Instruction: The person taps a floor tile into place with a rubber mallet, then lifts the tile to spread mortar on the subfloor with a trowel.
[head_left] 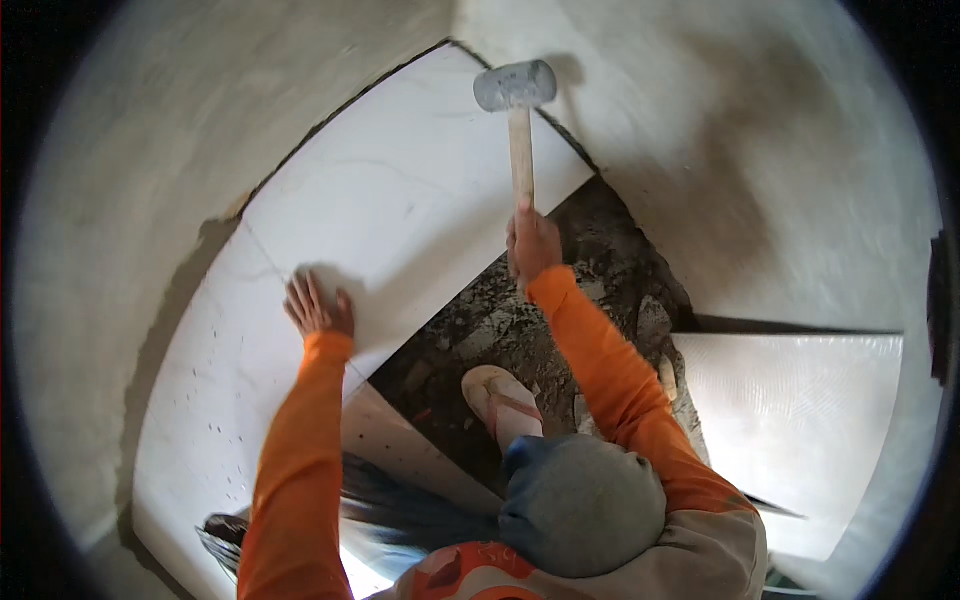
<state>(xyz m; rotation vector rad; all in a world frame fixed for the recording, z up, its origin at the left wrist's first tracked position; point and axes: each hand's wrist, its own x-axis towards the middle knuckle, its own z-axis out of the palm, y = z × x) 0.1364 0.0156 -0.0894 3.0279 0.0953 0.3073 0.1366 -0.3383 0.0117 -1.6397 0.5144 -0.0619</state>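
My left hand (320,305) lies flat on white tiles, its fingers spread close to the joint between a large far tile (400,180) and a nearer one (220,380). A rubber mallet (516,86) with a grey head and pale wooden handle is held up in my right hand (534,243). The fingers wrap round the lower end of the handle. The mallet's head shows over the far tile's edge near the corner; whether it touches anything I cannot tell.
Dark, rough ground (490,320) with rubble borders the tile's right edge. My sandalled foot (500,400) stands there. Plastered walls (780,150) meet at the far corner. A loose pale tile or panel (800,420) with a ridged face lies at the right.
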